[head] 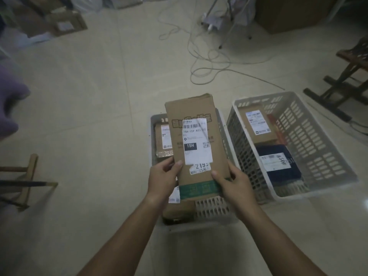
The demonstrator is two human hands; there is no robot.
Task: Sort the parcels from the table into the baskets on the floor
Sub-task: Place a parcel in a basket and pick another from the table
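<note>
I hold a long brown cardboard parcel [217,148] with a white shipping label marked 15H, label side up, above the left grey basket [215,210]. My left hand [162,179] grips its lower left edge and my right hand [235,182] grips its lower right corner by the green tape. The left basket holds brown parcels, partly hidden under the held one. To the right, the second grey basket [318,148] holds a brown box [256,124] and a dark blue parcel [278,162].
Loose white cables [209,58] lie on the tiled floor beyond the baskets. Dark wooden furniture legs [338,86] stand at the right, a wooden frame [27,182] at the left. Cardboard boxes [65,22] sit at the back left and right.
</note>
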